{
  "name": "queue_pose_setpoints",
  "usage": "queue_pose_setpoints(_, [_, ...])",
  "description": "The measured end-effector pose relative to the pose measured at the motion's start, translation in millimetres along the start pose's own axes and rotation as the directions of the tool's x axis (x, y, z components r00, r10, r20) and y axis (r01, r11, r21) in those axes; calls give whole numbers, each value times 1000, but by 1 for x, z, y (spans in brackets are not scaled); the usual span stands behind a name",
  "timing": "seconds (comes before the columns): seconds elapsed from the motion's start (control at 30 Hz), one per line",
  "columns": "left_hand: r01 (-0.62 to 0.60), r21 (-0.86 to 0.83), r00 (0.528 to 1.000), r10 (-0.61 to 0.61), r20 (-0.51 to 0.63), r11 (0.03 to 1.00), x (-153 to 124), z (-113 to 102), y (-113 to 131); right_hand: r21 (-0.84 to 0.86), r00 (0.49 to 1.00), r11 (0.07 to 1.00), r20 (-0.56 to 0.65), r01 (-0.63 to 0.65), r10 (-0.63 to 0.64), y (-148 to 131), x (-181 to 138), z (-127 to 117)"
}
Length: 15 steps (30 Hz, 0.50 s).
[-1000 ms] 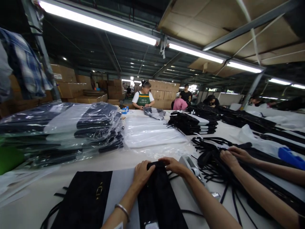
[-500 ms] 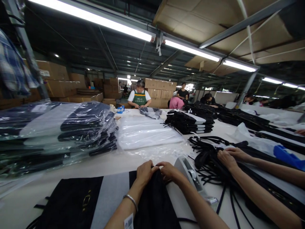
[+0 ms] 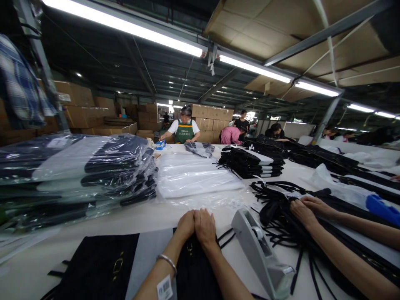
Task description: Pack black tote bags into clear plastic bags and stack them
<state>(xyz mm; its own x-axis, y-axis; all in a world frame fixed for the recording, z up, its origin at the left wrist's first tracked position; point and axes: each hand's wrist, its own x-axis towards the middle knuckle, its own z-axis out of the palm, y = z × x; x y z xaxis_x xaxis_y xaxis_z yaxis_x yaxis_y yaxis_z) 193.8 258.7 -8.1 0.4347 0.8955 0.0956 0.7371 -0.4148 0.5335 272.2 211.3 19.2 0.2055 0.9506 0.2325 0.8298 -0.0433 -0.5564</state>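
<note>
A flat black bag (image 3: 96,262) with gold buckle fittings lies in front of me, a grey sheet (image 3: 146,250) across its middle. Side by side at its top edge, my left hand (image 3: 186,225) and my right hand (image 3: 204,227) both have their fingers closed over the black fabric. The fingertips are partly hidden. A bracelet circles my left wrist, and a white barcode label (image 3: 164,287) shows at that forearm. Just right of my right hand stands a grey tape dispenser (image 3: 261,254). Black straps stick out from the bag on both sides.
Plastic-wrapped bags (image 3: 93,166) are piled at left. Clear plastic sleeves (image 3: 196,177) lie ahead, beside stacked black bags (image 3: 251,162). At right, a co-worker's hands (image 3: 304,210) handle more black bags with loose straps. Another person in a green apron (image 3: 184,131) stands across the table.
My right hand has turned and come in against my left hand; its fingers now fold over the bag's edge. The view has shifted slightly, and the tape dispenser shows more fully.
</note>
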Motion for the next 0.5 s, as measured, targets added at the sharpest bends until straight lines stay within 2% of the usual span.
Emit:
queue_pose_setpoints(0.1, [-6, 44, 999, 7, -32, 999, -11, -29, -23, -144, 996, 987, 53, 76, -69, 23, -5, 26])
queue_pose_setpoints(0.17, [28, 129, 997, -19, -73, 991, -33, -57, -47, -236, 986, 960, 100, 153, -132, 28, -6, 30])
queue_pose_setpoints(0.27, [163, 299, 983, -128, -133, 940, -85, -104, -93, -284, 975, 938, 151, 198, -160, 27, -5, 24])
queue_pose_setpoints(0.33, [278, 422, 960, -229, -163, 863, -125, -130, -125, -287, 971, 933, 162, 219, -178, 24, -6, 18])
queue_pose_setpoints(0.37, [275, 565, 960, -254, -117, 778, -144, -139, -139, -289, 968, 928, 165, 233, -191, 24, -8, 15])
queue_pose_setpoints(0.43, [283, 683, 949, -298, -100, 674, -173, -148, -162, -298, 964, 921, 165, 252, -210, 24, -13, 12])
queue_pose_setpoints(0.5, [291, 702, 945, -311, -104, 650, -188, -150, -177, -314, 969, 920, 145, 235, -198, 25, -21, 10])
